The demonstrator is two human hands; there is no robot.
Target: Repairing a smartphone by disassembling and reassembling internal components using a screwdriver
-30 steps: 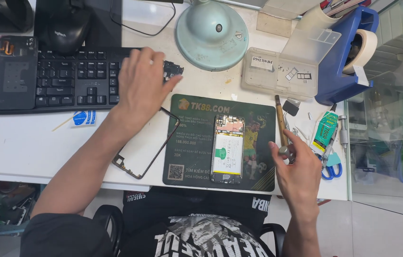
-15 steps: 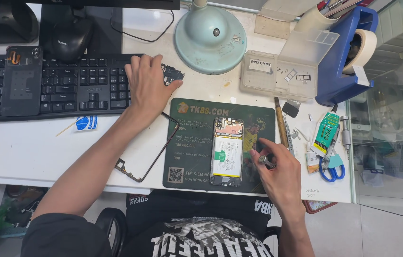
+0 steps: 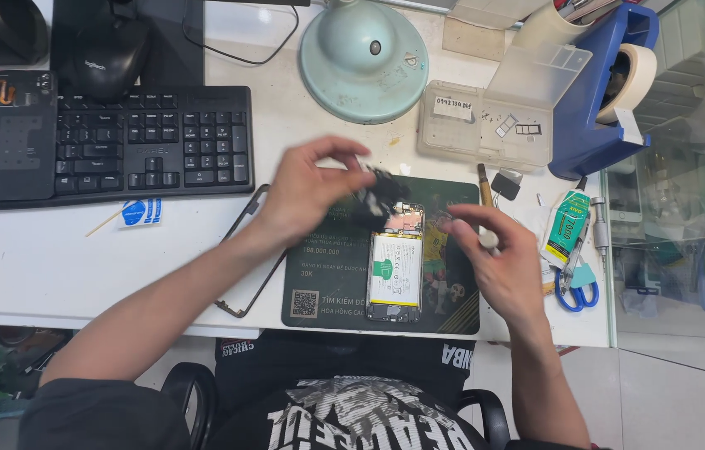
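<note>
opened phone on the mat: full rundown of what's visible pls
The opened phone lies flat, back cover off, lengthwise on the dark printed mat near the desk's front edge. A white battery with a green sticker fills most of its body; circuit board parts show at the top end, a narrow dark strip at the bottom. Its frame looks metallic. Neither hand clearly touches it; the left hand holds a blurred dark part above its top end.

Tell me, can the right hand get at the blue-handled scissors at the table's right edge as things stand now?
Probably yes. The right hand hovers just left of the scissors, with only bare table and a small green tube close by. But its fingers already pinch a small pale tool, so that would likely need setting down first.
</note>
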